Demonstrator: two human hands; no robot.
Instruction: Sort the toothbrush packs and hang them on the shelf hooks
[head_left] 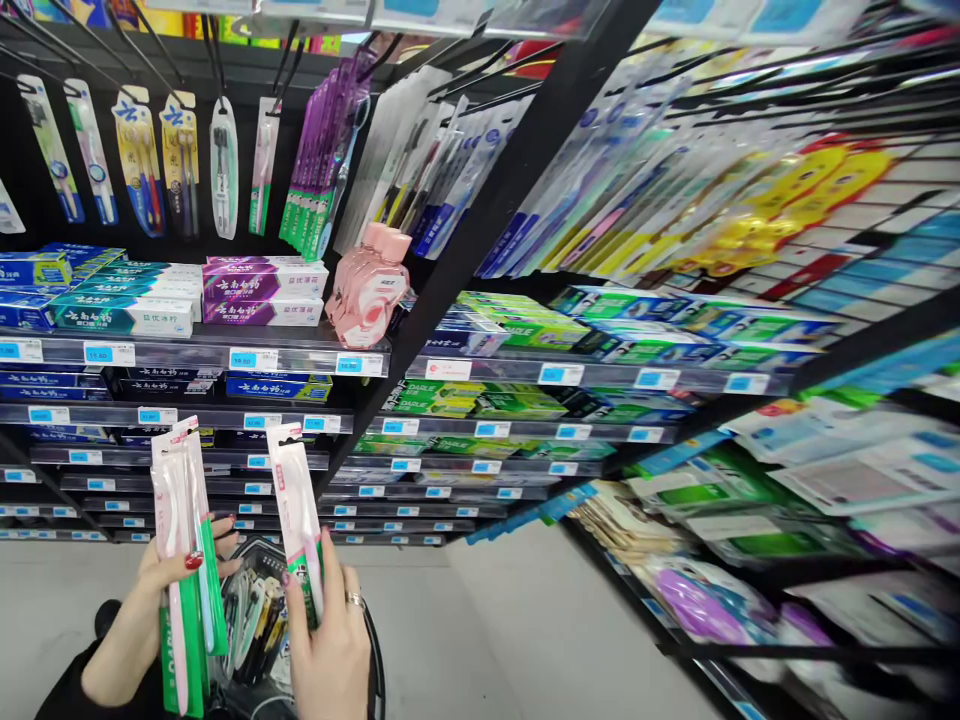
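Several packaged toothbrushes (174, 600) with green and white backing cards are gripped by my left hand (154, 590), its red-nailed thumb pressed over the front pack. My right hand (330, 630), with a ring on one finger, grips a single packaged toothbrush (298, 505) upright, thumb on one side and fingers on the other. The two hands are apart, side by side. Below and between them is a dark basket (255, 548) holding several packaged toothbrushes (255, 620); my hands hide part of it.
Ahead, toothbrush packs (180, 165) hang on hooks above toothpaste boxes (262, 290). Pink bottles (371, 285) stand at that shelf's end. A dark post (517, 170) divides the racks. Bagged goods (705, 600) fill the right shelves. Grey floor (510, 640) lies below.
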